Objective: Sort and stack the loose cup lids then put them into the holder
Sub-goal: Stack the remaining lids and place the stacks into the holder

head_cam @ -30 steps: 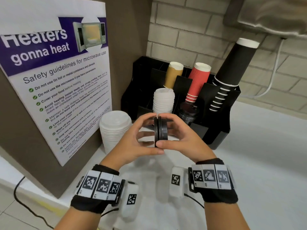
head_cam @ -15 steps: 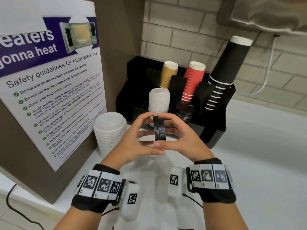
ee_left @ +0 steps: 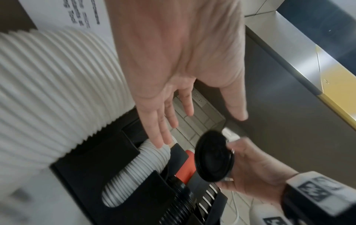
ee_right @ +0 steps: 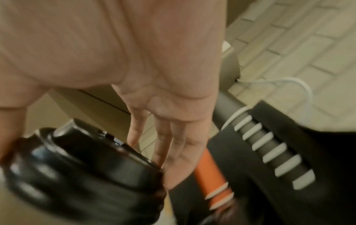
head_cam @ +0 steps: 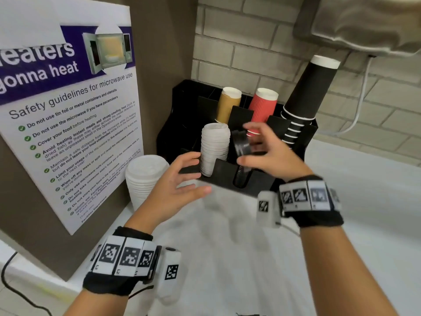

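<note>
My right hand (head_cam: pixel 246 144) grips a short stack of black lids (head_cam: pixel 242 145), blurred, just above the black lid stack (head_cam: pixel 241 177) standing in the front slot of the black holder (head_cam: pixel 222 171). In the right wrist view the held black lids (ee_right: pixel 82 167) sit between thumb and fingers (ee_right: pixel 173 146). My left hand (head_cam: pixel 198 174) hovers open and empty to the left, fingers spread near the white lids (head_cam: pixel 214 149) in the neighbouring slot. The left wrist view shows the black lids (ee_left: pixel 213 156) edge-on in the right hand (ee_left: pixel 250 167), apart from the left hand (ee_left: pixel 200 129).
A tall stack of larger white lids (head_cam: pixel 145 176) stands on the white counter left of the holder, against a poster board (head_cam: pixel 68 133). Brown cups (head_cam: pixel 227 103), red cups (head_cam: pixel 262 108) and black cups (head_cam: pixel 305 99) lean out of the holder's rear slots. A brick wall is behind.
Both hands held the black lids together before. Now my left hand has let go and opened, while my right hand has carried the lids forward and right, over the holder's black lid slot.
</note>
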`<state>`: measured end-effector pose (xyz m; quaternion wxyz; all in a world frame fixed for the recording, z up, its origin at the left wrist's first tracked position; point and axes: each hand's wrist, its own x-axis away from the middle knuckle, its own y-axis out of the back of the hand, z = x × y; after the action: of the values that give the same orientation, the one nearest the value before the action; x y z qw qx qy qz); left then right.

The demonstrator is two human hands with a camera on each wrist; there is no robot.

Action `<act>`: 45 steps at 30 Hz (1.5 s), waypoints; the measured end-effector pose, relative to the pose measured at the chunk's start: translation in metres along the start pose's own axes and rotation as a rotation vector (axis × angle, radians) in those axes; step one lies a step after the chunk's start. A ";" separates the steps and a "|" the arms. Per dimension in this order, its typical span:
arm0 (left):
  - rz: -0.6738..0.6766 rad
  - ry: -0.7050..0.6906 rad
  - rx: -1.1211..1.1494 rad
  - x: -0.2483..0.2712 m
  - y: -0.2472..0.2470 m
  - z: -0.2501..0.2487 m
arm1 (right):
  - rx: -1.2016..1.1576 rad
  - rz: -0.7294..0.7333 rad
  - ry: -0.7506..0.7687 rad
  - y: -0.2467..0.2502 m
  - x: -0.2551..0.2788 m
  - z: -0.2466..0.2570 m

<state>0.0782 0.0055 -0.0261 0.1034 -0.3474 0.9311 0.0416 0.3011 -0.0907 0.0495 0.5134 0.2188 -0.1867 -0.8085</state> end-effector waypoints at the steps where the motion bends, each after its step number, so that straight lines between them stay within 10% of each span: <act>1: -0.020 -0.001 -0.013 0.001 0.002 -0.001 | 0.094 -0.008 -0.008 0.014 -0.012 -0.001; 11: -0.070 0.028 -0.069 0.012 0.011 -0.002 | 0.833 0.225 -0.170 0.029 -0.078 -0.022; 45: -0.148 -0.030 -0.154 0.011 0.017 -0.025 | 0.896 0.119 0.049 0.009 -0.053 -0.052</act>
<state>0.0550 0.0074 -0.0039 0.0933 -0.4213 0.8953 0.1103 0.3560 -0.0499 0.0189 0.4180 0.4275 -0.5183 -0.6115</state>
